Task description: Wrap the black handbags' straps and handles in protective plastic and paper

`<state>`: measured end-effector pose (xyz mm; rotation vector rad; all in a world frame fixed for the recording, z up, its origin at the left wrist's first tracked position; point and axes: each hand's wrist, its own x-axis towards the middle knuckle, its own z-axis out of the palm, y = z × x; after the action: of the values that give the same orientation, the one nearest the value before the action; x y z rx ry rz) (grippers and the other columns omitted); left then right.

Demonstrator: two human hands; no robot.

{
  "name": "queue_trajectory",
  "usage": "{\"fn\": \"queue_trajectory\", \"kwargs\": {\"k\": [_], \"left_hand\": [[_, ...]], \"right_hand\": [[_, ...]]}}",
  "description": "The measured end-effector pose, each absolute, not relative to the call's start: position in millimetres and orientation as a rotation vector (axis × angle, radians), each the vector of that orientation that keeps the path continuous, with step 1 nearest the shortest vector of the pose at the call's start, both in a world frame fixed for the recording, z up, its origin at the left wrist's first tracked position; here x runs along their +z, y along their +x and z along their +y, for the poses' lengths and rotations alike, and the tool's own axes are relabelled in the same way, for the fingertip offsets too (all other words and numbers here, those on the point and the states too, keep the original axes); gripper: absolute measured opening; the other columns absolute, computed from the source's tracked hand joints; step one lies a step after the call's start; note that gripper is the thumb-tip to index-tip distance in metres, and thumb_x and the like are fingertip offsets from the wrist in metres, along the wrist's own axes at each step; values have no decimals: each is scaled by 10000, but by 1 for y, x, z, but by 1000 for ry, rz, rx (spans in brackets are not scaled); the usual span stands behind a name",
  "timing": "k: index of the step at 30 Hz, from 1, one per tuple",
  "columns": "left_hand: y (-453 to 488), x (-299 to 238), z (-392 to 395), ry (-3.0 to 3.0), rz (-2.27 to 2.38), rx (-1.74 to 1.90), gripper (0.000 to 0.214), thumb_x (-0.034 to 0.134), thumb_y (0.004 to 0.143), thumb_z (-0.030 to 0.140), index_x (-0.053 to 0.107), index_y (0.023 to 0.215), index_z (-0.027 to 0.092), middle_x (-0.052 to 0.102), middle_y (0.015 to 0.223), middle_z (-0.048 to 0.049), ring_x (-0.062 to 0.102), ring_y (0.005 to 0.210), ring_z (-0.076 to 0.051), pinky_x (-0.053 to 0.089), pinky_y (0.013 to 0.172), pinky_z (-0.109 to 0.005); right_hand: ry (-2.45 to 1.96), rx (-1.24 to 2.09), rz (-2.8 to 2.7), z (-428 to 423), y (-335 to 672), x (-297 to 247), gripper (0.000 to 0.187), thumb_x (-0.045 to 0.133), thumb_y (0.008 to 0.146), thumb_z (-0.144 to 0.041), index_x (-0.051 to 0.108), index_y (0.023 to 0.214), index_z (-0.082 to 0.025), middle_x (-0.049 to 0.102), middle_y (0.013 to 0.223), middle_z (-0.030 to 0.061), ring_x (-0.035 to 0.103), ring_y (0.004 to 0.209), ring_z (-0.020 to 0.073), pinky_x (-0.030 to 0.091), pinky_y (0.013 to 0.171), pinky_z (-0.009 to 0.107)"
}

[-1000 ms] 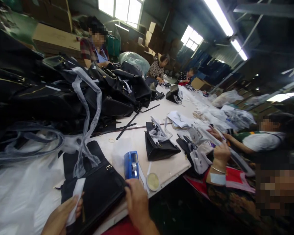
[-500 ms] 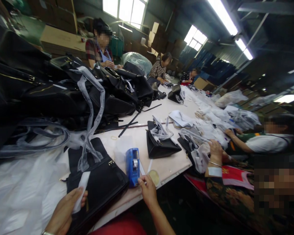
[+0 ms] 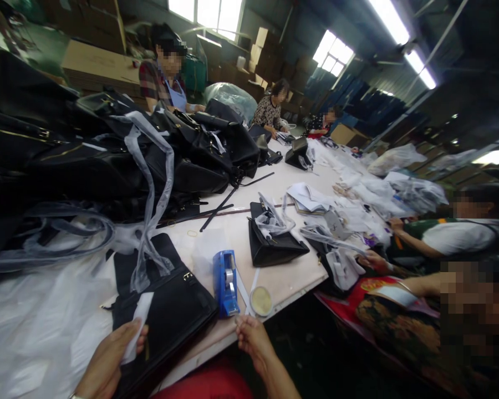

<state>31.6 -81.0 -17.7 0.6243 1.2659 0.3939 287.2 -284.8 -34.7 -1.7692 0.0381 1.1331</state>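
A black handbag [image 3: 170,310] lies tilted on the near table edge, with a gold buckle and a strap sleeved in clear plastic [image 3: 149,205]. My left hand [image 3: 110,354] is closed at the bag's front, pinching a white wrapping strip [image 3: 138,327] between thumb and fingers. Just off the table edge, my right hand [image 3: 253,338] has its fingers pinched together. A tiny pale bit shows at the fingertips, seemingly a piece of clear tape. Directly beyond it stands a blue tape dispenser [image 3: 225,282]. Beside that lies a round, flat, yellowish disc [image 3: 261,301].
Black bags [image 3: 108,149] pile high on the left, above crumpled white plastic [image 3: 37,327]. Another black bag [image 3: 276,244] sits mid-table near papers [image 3: 310,197]. Close on the right, a co-worker's hand [image 3: 376,261] works at a bag. Other people sit further along the table.
My right hand has drawn back from the dispenser's front end towards me, uncovering the round disc. My left hand stays on the strip. The co-worker's arm at right has lowered.
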Motion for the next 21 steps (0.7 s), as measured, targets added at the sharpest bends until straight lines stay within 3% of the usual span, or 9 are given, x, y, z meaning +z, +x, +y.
{"fn": "queue_trajectory", "kwargs": {"k": [4, 9, 11, 14, 18, 21], "left_hand": [[30, -22, -80, 615, 1241, 381, 374, 812, 567, 390, 668, 740, 91, 625, 612, -18, 556, 525, -107, 492, 482, -196], [30, -21, -81, 604, 1262, 400, 421, 819, 561, 422, 656, 771, 96, 636, 653, -23, 554, 547, -107, 491, 505, -211], [30, -20, -82, 631, 1235, 427, 410, 787, 609, 454, 641, 766, 104, 632, 655, -20, 542, 539, -99, 476, 504, -210], [33, -18, -83, 680, 1183, 469, 388, 725, 680, 492, 596, 718, 127, 602, 620, 0, 502, 502, -82, 429, 473, -198], [37, -15, -84, 761, 1177, 488, 384, 650, 737, 525, 547, 714, 155, 565, 578, 27, 453, 457, -72, 367, 438, -191], [36, -14, -86, 843, 1143, 492, 370, 616, 763, 522, 548, 783, 159, 566, 586, 32, 447, 455, -76, 347, 436, -193]], "right_hand": [[-1813, 1133, 52, -282, 288, -47, 332, 708, 629, -453, 554, 717, -174, 564, 559, -29, 445, 407, 54, 381, 411, 174], [-1987, 1124, -10, -292, 277, -65, 350, 682, 596, -481, 479, 552, -200, 461, 397, -49, 318, 303, 64, 245, 325, 191], [-2032, 1085, -109, -297, 275, -54, 358, 654, 622, -524, 498, 584, -204, 479, 438, -45, 369, 345, 84, 272, 358, 202], [-2056, 928, -494, -282, 271, -12, 363, 575, 746, -561, 607, 782, -201, 555, 568, -16, 507, 512, 140, 394, 492, 234], [-1808, 1059, -1026, -210, 239, 44, 243, 471, 903, -407, 626, 897, -220, 608, 704, -7, 549, 641, 139, 414, 605, 218], [-1628, 1140, -1270, -152, 203, 48, 156, 493, 897, -267, 638, 867, -216, 611, 698, -27, 552, 643, 119, 392, 596, 195]]}}
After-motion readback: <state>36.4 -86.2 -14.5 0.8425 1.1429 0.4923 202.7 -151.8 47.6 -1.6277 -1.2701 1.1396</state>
